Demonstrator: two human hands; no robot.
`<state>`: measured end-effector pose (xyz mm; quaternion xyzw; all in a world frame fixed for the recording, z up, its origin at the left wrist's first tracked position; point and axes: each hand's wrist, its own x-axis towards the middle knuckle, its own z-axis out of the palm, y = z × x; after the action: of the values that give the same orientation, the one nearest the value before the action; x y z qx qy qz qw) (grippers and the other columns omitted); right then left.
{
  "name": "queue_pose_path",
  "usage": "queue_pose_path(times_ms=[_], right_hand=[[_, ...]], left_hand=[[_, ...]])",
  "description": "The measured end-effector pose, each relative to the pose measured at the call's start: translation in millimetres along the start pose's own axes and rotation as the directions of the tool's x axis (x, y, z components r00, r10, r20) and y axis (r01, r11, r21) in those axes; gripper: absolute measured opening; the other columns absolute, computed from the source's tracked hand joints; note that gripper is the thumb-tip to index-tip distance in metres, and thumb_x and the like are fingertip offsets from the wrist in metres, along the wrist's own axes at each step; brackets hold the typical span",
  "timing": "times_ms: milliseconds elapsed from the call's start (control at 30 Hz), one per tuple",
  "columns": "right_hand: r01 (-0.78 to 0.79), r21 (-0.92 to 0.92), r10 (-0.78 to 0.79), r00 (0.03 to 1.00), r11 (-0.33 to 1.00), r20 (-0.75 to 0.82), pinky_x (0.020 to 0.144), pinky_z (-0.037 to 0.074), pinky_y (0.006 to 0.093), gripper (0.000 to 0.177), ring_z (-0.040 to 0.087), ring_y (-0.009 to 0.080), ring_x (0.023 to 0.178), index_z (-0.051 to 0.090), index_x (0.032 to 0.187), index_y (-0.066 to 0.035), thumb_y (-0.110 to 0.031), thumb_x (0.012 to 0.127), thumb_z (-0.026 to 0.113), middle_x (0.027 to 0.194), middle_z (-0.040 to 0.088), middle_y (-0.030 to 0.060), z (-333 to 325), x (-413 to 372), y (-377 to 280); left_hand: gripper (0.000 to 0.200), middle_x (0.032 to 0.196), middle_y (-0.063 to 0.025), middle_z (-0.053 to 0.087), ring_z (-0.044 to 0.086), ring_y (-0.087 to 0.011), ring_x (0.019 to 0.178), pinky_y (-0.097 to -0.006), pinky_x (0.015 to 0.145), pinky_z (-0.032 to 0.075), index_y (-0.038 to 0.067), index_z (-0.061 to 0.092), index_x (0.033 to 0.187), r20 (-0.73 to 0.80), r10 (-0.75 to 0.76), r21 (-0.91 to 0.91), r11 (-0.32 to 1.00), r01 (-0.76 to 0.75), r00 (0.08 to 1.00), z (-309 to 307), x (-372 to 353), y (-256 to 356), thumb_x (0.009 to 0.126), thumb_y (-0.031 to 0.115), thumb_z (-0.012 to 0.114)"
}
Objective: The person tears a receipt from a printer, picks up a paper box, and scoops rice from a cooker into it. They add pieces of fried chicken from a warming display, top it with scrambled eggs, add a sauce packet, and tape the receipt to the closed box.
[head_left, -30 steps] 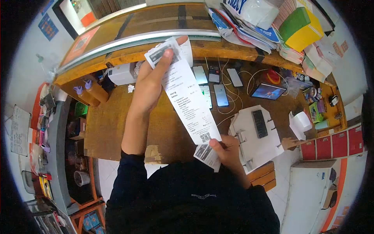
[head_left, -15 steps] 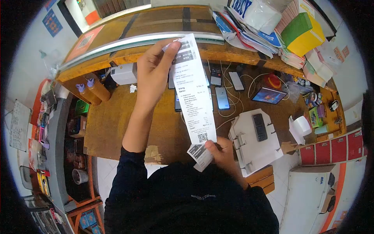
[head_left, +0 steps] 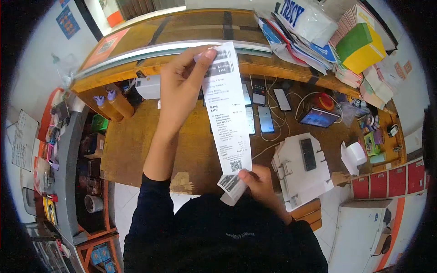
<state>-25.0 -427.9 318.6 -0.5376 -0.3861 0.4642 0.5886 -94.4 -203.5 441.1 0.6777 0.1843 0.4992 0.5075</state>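
Observation:
A long printed paper receipt (head_left: 227,113) is stretched upright in front of me, over the wooden desk. My left hand (head_left: 189,82) pinches its top end between thumb and fingers. Lower down, my right hand (head_left: 258,182) grips the bottom end, just beneath the printed square code. A shorter printed slip (head_left: 232,187) hangs under the right thumb, bent to the left. Behind the receipt, phones lie on the desk, partly covered by it; one lit phone (head_left: 266,119) shows to its right.
Flat white cardboard (head_left: 293,175) carries a dark phone (head_left: 308,154) on the right. A tablet (head_left: 320,117) stands behind it, near loose cables. Two brown bottles (head_left: 119,105) and a white device (head_left: 149,87) are at the left. Papers and books (head_left: 359,48) pile on the upper shelf.
The receipt's lower end has swung slightly left relative to its top and hangs a little lower. The surroundings have shifted a little to the right in view. Both hands keep their hold.

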Motion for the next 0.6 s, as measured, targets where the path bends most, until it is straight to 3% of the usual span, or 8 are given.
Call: queue_pose_path(times_ms=[167, 233, 267, 333, 400, 500, 567, 600], right_hand=[[-0.051, 0.019, 0.050, 0.998, 0.999, 0.036, 0.073, 0.050, 0.0282, 0.035, 0.061, 0.0123, 0.084, 0.058, 0.113, 0.004, -0.019, 0.087, 0.064, 0.098, 0.065, 0.0102, -2, 5, 9], [0.007, -0.029, -0.006, 0.998, 1.000, 0.055, 0.076, 0.050, 0.0290, 0.042, 0.062, 0.0137, 0.089, 0.054, 0.119, 0.004, -0.016, 0.085, 0.066, 0.105, 0.064, 0.0112, -8, 15, 6], [0.021, 0.002, -0.021, 0.999, 1.000, 0.025, 0.079, 0.051, 0.0294, 0.050, 0.060, 0.0154, 0.096, 0.046, 0.127, 0.003, -0.012, 0.084, 0.066, 0.114, 0.060, 0.0127, -10, 18, -5], [0.069, 0.001, -0.069, 0.997, 0.998, 0.036, 0.087, 0.050, 0.0314, 0.076, 0.053, 0.0207, 0.113, 0.019, 0.142, 0.000, -0.005, 0.081, 0.064, 0.137, 0.042, 0.0160, -25, 25, -16], [0.254, -0.054, -0.256, 0.966, 0.966, -0.028, 0.088, 0.051, 0.0313, 0.078, 0.051, 0.0223, 0.116, 0.014, 0.143, 0.000, 0.002, 0.081, 0.061, 0.141, 0.036, 0.0165, -34, 28, -33], [0.347, 0.016, -0.345, 0.936, 0.938, -0.067, 0.088, 0.051, 0.0306, 0.081, 0.050, 0.0237, 0.118, 0.010, 0.144, -0.002, 0.006, 0.080, 0.060, 0.144, 0.031, 0.0171, -42, 27, -67], [0.309, -0.079, -0.317, 0.940, 0.948, -0.125, 0.085, 0.053, 0.0301, 0.074, 0.052, 0.0229, 0.115, 0.022, 0.143, -0.004, 0.008, 0.081, 0.060, 0.142, 0.033, 0.0172, -48, 23, -82], [0.242, -0.095, -0.255, 0.954, 0.966, -0.156, 0.084, 0.053, 0.0304, 0.071, 0.054, 0.0225, 0.113, 0.026, 0.142, -0.005, 0.007, 0.081, 0.061, 0.141, 0.034, 0.0169, -53, 20, -87]], left_hand=[[0.023, 0.079, -0.0055, 0.065, 0.057, -0.0081, 0.069, -0.0209, 0.060, 0.043, -0.003, 0.065, 0.100, 0.005, -0.004, 0.007, 1.000, 0.003, 1.000, -10, 6, -14, 0.090, 0.018, 0.060], [0.022, 0.083, -0.0044, 0.063, 0.055, -0.0093, 0.077, -0.0232, 0.068, 0.044, -0.002, 0.064, 0.099, -0.029, 0.207, 0.289, 0.938, -0.190, 0.978, -22, 28, -41, 0.091, 0.018, 0.059], [0.018, 0.081, -0.0086, 0.062, 0.056, -0.0137, 0.075, -0.0267, 0.067, 0.044, -0.001, 0.063, 0.097, 0.012, 0.350, 0.530, 0.792, -0.303, 0.937, -32, 41, -55, 0.090, 0.015, 0.059], [0.016, 0.077, -0.0129, 0.061, 0.057, -0.0200, 0.069, -0.0308, 0.065, 0.045, 0.000, 0.061, 0.095, 0.073, 0.411, 0.671, 0.654, -0.349, 0.909, -57, 73, -110, 0.087, 0.014, 0.061], [0.018, 0.087, -0.0198, 0.064, 0.061, -0.0350, 0.079, -0.0393, 0.069, 0.047, 0.004, 0.065, 0.098, -0.003, 0.103, 0.749, 0.659, -0.066, 0.995, -72, 92, -134, 0.084, 0.015, 0.060], [0.020, 0.086, -0.0197, 0.064, 0.062, -0.0358, 0.082, -0.0424, 0.069, 0.047, 0.006, 0.063, 0.098, -0.029, 0.008, 0.675, 0.737, 0.014, 1.000, -107, 117, -201, 0.081, 0.016, 0.063], [0.020, 0.087, -0.0193, 0.065, 0.062, -0.0354, 0.085, -0.0424, 0.072, 0.047, 0.007, 0.062, 0.097, -0.035, 0.027, 0.817, 0.576, 0.014, 0.999, -104, 116, -180, 0.079, 0.017, 0.064], [0.022, 0.089, -0.0185, 0.064, 0.061, -0.0367, 0.086, -0.0432, 0.072, 0.046, 0.006, 0.060, 0.098, 0.080, 0.175, 0.850, 0.502, -0.159, 0.981, -115, 122, -196, 0.080, 0.018, 0.063]])
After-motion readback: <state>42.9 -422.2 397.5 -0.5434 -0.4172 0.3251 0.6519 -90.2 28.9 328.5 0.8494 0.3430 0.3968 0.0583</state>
